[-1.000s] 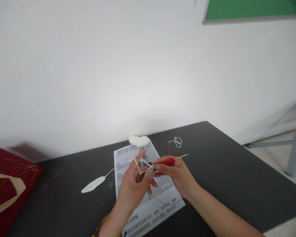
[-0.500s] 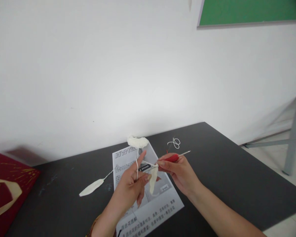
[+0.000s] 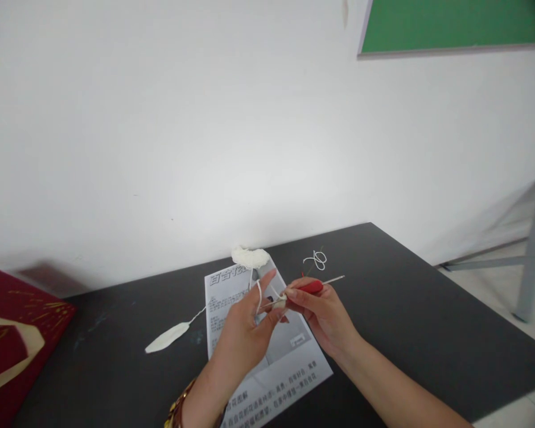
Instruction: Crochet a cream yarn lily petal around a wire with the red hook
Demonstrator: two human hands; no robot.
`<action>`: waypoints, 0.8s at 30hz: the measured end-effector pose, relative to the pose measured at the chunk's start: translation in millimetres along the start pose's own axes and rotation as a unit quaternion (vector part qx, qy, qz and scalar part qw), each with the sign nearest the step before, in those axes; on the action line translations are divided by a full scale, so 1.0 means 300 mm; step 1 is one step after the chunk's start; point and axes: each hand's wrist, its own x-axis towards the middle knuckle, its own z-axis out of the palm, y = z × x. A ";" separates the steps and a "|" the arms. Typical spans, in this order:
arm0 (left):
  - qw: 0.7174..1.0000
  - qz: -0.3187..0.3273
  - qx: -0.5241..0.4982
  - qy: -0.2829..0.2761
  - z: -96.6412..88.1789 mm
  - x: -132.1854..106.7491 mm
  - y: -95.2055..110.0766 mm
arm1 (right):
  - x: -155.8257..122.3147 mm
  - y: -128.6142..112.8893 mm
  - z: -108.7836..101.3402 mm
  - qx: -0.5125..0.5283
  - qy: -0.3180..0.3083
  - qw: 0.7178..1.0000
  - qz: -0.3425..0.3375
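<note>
My right hand (image 3: 325,318) grips a red-handled crochet hook (image 3: 312,287). One metal end sticks out to the right; the other points left toward the work. Pinched in my left hand (image 3: 243,333) is a small cream crochet piece (image 3: 280,303), mostly hidden by the fingers and thumb. White yarn (image 3: 259,292) is looped around my raised left index finger. It runs from a bundle of cream yarn (image 3: 249,257) at the table's back edge. Both hands are close together above a printed sheet (image 3: 289,380).
A finished cream crocheted petal (image 3: 167,339) with a yarn tail lies left of the sheet on the black table (image 3: 410,333). Behind my right hand is a loose white yarn loop (image 3: 316,260). A dark red box or bag (image 3: 22,333) stands far left, against the white wall.
My left hand has turned and closed in on the crochet piece, which hung down in view before and is now mostly covered. Its index finger shifted slightly right. The right hand barely moved.
</note>
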 end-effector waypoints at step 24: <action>0.979 -0.032 -0.199 0.026 0.032 0.045 0.021 | 0.000 -0.007 -0.008 0.036 -0.009 0.999 0.015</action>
